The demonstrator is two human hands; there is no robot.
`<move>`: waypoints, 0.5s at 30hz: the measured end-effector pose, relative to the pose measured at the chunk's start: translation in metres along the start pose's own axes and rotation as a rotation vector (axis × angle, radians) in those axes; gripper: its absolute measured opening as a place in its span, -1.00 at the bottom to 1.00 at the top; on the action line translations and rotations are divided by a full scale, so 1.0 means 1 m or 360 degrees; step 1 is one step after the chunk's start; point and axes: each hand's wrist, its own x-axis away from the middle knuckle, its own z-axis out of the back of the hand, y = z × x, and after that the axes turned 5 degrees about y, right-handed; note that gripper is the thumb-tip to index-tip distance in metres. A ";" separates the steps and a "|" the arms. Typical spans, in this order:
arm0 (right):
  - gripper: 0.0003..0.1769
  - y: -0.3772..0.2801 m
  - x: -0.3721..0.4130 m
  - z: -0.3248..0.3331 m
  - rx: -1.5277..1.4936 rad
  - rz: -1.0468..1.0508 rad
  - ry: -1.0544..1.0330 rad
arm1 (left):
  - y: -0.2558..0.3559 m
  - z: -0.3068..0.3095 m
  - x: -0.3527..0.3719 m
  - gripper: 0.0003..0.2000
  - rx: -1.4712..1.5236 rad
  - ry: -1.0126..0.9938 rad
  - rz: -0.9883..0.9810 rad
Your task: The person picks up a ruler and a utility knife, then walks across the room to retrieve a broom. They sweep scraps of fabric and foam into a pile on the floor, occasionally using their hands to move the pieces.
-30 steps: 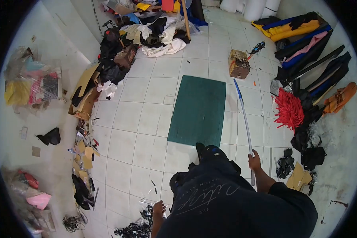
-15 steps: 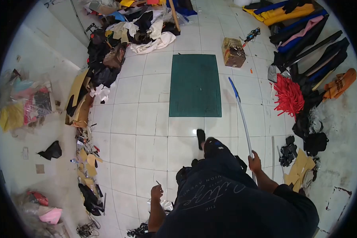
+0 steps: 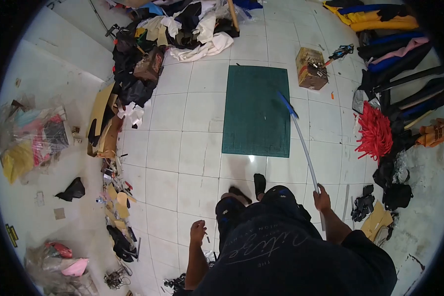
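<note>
My right hand is closed round a long grey pole with a narrow blue head. The head overlaps the right edge of a green cutting mat on the tiled floor. On the other side, my left hand has its fingers pinched on a small thin stick-like item, which points downward; its kind is too small to make out. My feet stand just short of the mat's near edge.
A worn box holding tools stands beyond the mat's right side. Red strips and fabric rolls line the right wall. Heaped cloth lies at the back left. Cardboard scraps run along the left wall.
The pole's blue head has swung left from the bare tiles onto the mat. I have stepped forward, both feet now showing. The thin item in my left hand has turned from upward to downward.
</note>
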 end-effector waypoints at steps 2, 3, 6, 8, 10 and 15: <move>-0.48 -0.038 -0.016 0.004 -0.0019 -0.0031 -0.0019 | 0.012 -0.002 -0.004 -0.69 -0.0055 0.0022 0.0033; -0.48 -0.054 -0.023 0.003 -0.0028 -0.0048 -0.0017 | 0.015 0.001 -0.012 -0.67 -0.0094 -0.0018 0.0086; -0.50 -0.088 -0.038 -0.014 -0.0078 0.0054 0.0136 | 0.032 0.014 -0.040 -0.62 -0.0266 -0.0095 0.0253; -0.49 -0.112 -0.042 -0.027 -0.0099 0.0084 0.0213 | 0.049 0.031 -0.067 -0.61 -0.0277 -0.0130 0.0291; -0.49 -0.143 -0.044 -0.034 -0.0129 0.0044 0.0220 | 0.063 0.046 -0.104 -0.63 -0.0215 -0.0134 0.0283; -0.50 -0.194 -0.052 -0.060 -0.0128 0.0004 0.0232 | 0.146 0.099 -0.177 -0.71 -0.0121 -0.0052 -0.0042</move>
